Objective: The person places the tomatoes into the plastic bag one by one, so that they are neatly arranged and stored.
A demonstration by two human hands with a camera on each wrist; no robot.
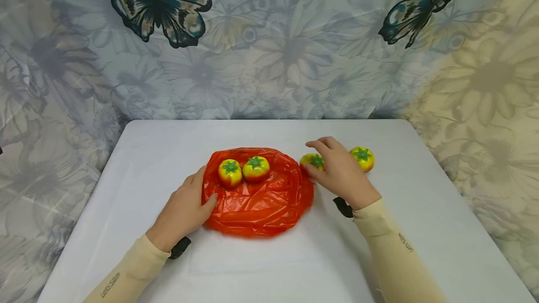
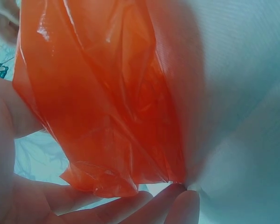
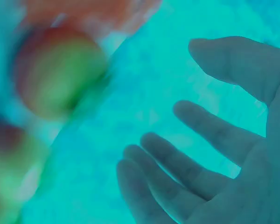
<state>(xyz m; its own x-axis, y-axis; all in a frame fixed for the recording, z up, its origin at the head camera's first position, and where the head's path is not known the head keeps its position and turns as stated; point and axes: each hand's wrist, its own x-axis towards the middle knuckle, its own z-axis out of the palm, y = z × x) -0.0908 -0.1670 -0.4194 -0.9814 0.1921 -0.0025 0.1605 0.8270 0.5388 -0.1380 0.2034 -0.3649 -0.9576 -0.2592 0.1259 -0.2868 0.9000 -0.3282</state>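
Observation:
A red plastic bag (image 1: 257, 205) lies spread on the table, and two yellow-red tomatoes with green tops, one left (image 1: 229, 173) and one right (image 1: 256, 169), sit within its outline. My left hand (image 1: 181, 205) holds the bag's left side between thumb and fingers; the left wrist view shows the bag's wall (image 2: 102, 93) close up. To the bag's right, my right hand (image 1: 337, 167) hovers with spread fingers at another tomato (image 1: 309, 160), partly hidden by it. Beyond that hand sits one more tomato (image 1: 363, 158). Nothing lies in the right palm (image 3: 252, 177) in its wrist view.
The white table (image 1: 177, 139) has its far edge just behind the bag. A patterned cloth (image 1: 269, 69) with butterflies and flowers hangs behind and along both sides. A dark strap (image 1: 343, 207) shows at the right wrist.

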